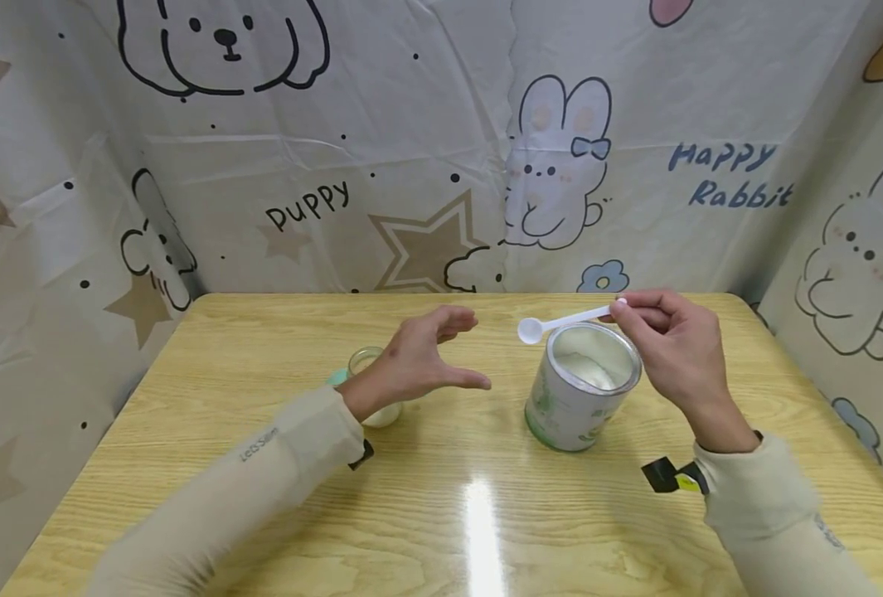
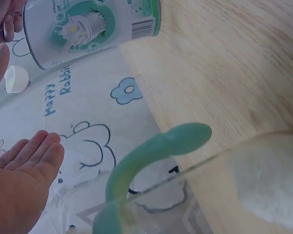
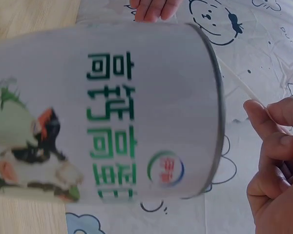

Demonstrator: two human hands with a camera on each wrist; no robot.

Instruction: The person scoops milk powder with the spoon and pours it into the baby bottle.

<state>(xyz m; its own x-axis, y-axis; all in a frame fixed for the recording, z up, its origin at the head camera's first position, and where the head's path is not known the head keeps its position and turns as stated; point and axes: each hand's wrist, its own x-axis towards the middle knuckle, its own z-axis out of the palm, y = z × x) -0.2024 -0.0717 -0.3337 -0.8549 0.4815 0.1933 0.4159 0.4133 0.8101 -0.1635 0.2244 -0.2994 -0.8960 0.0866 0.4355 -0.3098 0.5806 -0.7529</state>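
My right hand (image 1: 676,348) pinches the handle end of a white plastic measuring scoop (image 1: 579,317) between thumb and fingers. The scoop lies level across the far side of the mouth of an open milk powder tin (image 1: 560,412), its round bowl (image 2: 17,79) out past the rim on the left. White powder (image 1: 589,371) shows inside the tin. Left of the tin my left hand (image 1: 419,356) hovers over the table, thumb and fingers spread apart and holding nothing. Behind that wrist, partly hidden, stands a clear glass jar (image 1: 366,356) with white contents and a mint green handle (image 2: 136,165).
The wood-grain table (image 1: 426,506) carries the tin right of the middle and the jar to the left. A printed cloth (image 1: 411,124) with cartoon animals hangs along the back and both sides.
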